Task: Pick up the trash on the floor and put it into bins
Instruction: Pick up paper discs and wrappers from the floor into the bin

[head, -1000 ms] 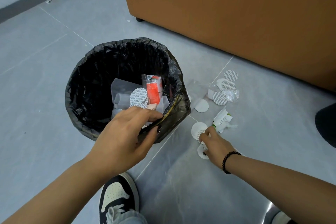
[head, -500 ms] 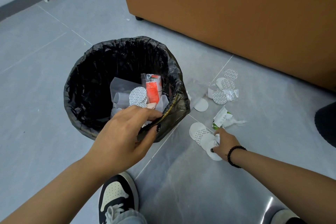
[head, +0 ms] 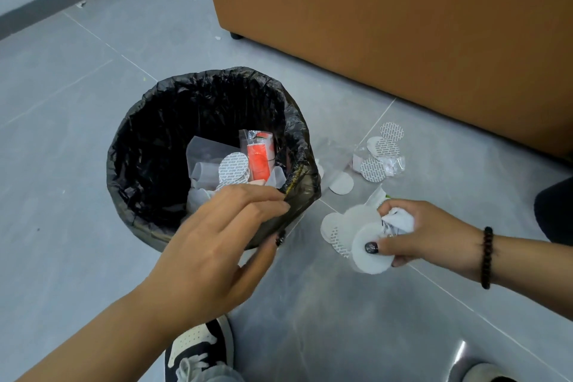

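The right hand [head: 424, 236] has lifted off the floor, now clutching white discs [head: 369, 245] and a wrapper. The left hand [head: 217, 245] still pinches the bin [head: 148, 146] rim.

Both bare arms reach forward and down. The left hand [head: 217, 245] grips the near rim of the bin [head: 133, 146], fingers curled over the edge and thumb pressed outside. The right hand [head: 431, 236], a dark bead bracelet [head: 486, 257] at its wrist, hovers just right of the bin, fingers and thumb pinching white discs [head: 369, 245] and crumpled wrapper [head: 398, 220].
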Demonstrator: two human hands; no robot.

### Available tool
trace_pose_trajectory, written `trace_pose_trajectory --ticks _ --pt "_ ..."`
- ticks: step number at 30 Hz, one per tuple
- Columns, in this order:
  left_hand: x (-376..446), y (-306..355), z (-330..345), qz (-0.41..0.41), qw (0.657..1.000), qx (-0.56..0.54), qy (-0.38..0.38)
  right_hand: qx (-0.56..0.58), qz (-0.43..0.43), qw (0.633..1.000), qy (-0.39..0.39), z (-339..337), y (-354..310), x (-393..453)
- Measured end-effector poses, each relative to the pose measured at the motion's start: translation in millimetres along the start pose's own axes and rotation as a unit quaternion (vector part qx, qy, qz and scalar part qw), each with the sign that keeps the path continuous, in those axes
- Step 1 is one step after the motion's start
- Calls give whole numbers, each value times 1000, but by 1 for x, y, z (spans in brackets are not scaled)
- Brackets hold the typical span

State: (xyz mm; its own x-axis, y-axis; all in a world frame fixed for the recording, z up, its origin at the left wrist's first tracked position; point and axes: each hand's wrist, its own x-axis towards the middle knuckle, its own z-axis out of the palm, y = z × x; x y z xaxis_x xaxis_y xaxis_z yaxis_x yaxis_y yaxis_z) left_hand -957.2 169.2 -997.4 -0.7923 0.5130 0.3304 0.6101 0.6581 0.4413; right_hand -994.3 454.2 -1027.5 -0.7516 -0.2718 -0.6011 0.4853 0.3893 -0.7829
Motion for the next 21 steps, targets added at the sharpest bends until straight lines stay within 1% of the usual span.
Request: trace_pose_trajectory --ticks 1,3,5,6,8,12,15,18,20,21 --pt "2 6 0 -6 1000 -28 -4 55 3 998 -16 3 -11 -7" --pt "8 20 3 -66 989 -132 -16 130 -7 991 -41 15 -28 -19" --pt "12 30 9 -135 957 -254 -45 164 -23 985 -51 30 -37 -25" --pt "14 32 12 -152 944 -287 -56 173 -28 983 -49 37 -39 -27" --pt "15 33 17 -158 941 -294 -52 187 -33 981 -40 46 -41 -28" --pt "12 30 18 -195 934 -300 -15 196 -62 979 11 49 -44 -24" --pt "18 26 12 -222 925 -307 43 238 -73 968 41 47 -53 -20" --pt "29 17 -2 -254 911 -303 120 254 -86 961 68 49 -66 -15" --pt "35 6 -13 -276 907 -269 167 235 -99 964 70 54 -77 -12" --pt "36 -1 -19 -289 912 -230 180 226 -103 966 67 57 -83 -9"
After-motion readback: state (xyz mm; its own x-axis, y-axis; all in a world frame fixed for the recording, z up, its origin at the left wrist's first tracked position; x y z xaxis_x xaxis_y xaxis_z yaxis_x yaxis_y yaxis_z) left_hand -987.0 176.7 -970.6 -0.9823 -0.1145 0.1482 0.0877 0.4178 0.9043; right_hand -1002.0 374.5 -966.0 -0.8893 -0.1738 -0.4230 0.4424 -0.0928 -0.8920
